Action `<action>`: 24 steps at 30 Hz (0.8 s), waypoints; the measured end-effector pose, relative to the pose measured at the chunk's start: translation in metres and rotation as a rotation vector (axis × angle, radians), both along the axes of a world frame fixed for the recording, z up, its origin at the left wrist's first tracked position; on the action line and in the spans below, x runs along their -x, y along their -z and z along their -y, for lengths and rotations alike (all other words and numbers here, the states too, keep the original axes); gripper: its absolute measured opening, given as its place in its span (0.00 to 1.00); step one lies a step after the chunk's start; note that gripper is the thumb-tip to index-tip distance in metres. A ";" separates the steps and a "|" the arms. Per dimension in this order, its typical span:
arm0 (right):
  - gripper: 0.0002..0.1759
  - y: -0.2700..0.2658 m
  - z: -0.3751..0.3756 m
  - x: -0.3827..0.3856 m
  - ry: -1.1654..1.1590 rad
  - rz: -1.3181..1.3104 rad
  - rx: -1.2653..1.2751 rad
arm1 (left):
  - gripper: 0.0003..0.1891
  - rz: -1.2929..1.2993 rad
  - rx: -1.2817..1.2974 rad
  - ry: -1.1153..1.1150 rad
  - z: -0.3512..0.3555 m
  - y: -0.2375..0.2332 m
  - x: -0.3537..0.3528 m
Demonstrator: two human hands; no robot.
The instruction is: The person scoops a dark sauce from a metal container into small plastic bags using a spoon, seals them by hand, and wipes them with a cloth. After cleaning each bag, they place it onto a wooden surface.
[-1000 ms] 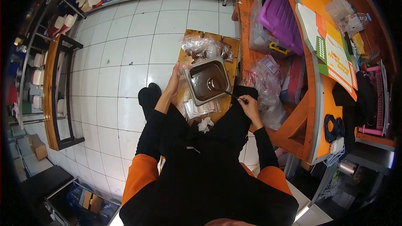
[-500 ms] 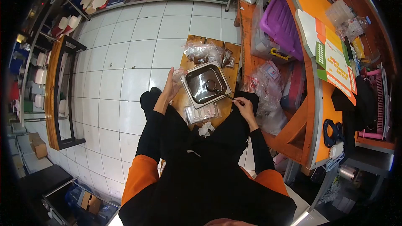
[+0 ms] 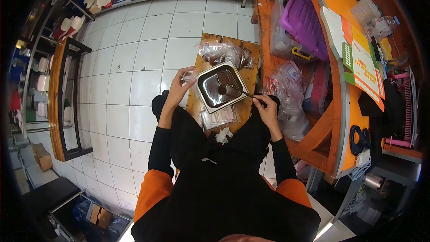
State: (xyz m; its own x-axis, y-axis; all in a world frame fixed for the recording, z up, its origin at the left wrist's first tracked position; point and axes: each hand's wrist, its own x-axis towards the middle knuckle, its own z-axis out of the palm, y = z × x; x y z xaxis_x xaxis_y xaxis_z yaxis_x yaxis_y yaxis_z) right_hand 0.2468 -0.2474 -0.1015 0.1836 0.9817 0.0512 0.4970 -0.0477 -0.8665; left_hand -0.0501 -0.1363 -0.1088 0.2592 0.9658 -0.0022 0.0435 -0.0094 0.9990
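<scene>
A square metal pan (image 3: 212, 110) of dark, glossy liquid rests on a small wooden table (image 3: 193, 104) between my knees. My right hand (image 3: 268, 113) grips the handle of a ladle (image 3: 241, 91), whose round bowl is over the liquid inside the pan. At the pan's left edge, my left hand (image 3: 179, 88) pinches a small clear plastic bag (image 3: 191, 75). Behind the pan lie plastic bags with brown contents (image 3: 226, 54). In front of it are flat clear plastic bags (image 3: 221, 116) and a crumpled white tissue (image 3: 223, 136).
To the right stands an orange desk (image 3: 342, 121) with papers and scissors (image 3: 358, 140). A purple lid (image 3: 304, 22) and a heap of clear plastic (image 3: 286, 94) sit beside it. A wooden-topped bench (image 3: 57, 103) is on the left, across the tiled floor (image 3: 148, 87).
The ladle's bowl has moved slightly up within the pan. My left hand has risen a little with the plastic bag, its fingers more bent around it. The view has shifted slightly.
</scene>
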 end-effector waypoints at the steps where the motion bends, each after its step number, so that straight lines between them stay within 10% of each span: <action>1: 0.10 -0.006 0.000 0.001 0.002 0.000 -0.004 | 0.24 -0.007 -0.066 0.004 0.003 -0.007 -0.001; 10: 0.09 -0.054 0.003 0.012 0.031 0.028 -0.068 | 0.35 -0.398 -0.473 -0.086 0.014 -0.038 -0.021; 24: 0.07 -0.102 0.002 0.035 -0.002 0.217 -0.300 | 0.41 -0.307 -0.492 -0.108 0.016 -0.039 -0.063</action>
